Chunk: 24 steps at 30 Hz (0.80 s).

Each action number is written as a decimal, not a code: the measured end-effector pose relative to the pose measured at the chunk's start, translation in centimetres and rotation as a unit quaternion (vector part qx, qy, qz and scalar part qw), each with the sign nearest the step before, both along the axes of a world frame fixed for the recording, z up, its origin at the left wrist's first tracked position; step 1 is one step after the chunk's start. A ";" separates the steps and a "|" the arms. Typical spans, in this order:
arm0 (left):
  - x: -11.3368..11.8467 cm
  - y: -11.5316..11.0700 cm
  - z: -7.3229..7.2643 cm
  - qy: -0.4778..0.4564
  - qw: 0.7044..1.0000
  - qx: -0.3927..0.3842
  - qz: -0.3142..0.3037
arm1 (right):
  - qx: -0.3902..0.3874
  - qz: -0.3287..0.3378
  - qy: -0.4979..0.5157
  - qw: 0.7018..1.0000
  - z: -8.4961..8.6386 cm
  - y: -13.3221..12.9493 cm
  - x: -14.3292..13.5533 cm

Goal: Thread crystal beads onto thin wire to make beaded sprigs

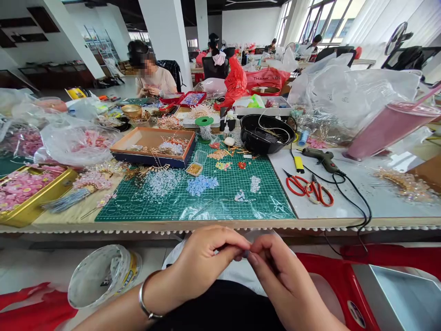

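My left hand (201, 264), with a silver bangle at its wrist, is closed in a pinch in front of the table edge. Facing it, my right hand (284, 273) is pinched too, and the fingertips of both meet. Between them shows a bit of a small greyish-blue piece (245, 253), mostly hidden by the fingers, so its kind does not show. Beyond the hands lies a green cutting mat (220, 209) with pale blue flower-like pieces (202, 185), clear beads (160, 184), a small cluster (240, 196) and a little box of gold beads (195, 169).
Right of the mat lie red-handled pliers (298, 184), a glue gun (322, 160) with its cord and a pink cup (389, 131). At left stand a cardboard tray (151, 158) and a gold tin (41, 197). A bucket (99, 278) is below. A co-worker (155, 76) sits opposite.
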<state>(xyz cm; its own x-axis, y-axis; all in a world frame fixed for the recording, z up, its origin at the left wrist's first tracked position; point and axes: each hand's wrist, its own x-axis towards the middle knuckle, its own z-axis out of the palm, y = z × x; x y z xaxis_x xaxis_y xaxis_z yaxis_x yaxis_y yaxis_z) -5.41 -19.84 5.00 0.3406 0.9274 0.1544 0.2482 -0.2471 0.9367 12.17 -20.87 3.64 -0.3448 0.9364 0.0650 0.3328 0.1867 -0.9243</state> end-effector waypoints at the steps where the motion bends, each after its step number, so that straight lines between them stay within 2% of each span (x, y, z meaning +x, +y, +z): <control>1: -0.1 0.1 0.0 0.032 0.997 0.063 0.009 | -0.020 0.001 0.013 1.000 -0.1 0.1 -0.2; 3: -0.4 0.2 -0.1 0.077 0.981 0.175 0.016 | -0.062 0.007 0.031 0.998 -0.2 0.3 -0.5; 5: -0.7 0.3 -0.2 0.100 0.963 0.250 0.007 | -0.101 0.020 0.040 0.994 -0.3 0.6 -0.8; 9: -1.3 0.5 -0.3 0.115 0.942 0.315 -0.017 | -0.155 0.047 0.044 0.986 -0.6 1.5 -1.2; 16: -2.3 0.7 -0.6 0.127 0.931 0.342 -0.009 | -0.155 0.038 0.062 0.985 -0.5 2.0 -2.2; 24: -2.5 1.5 -1.1 0.101 0.950 0.296 0.020 | -0.128 -0.032 0.022 0.991 -1.3 2.5 -2.8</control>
<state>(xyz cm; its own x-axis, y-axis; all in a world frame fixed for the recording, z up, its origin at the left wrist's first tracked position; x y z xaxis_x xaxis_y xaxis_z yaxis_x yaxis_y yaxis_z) -7.95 -18.31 3.87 0.3849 0.7112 0.5882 0.4275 -0.7022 0.5693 9.36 -18.33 2.38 -0.2862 0.9439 -0.1646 0.2948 -0.0767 -0.9525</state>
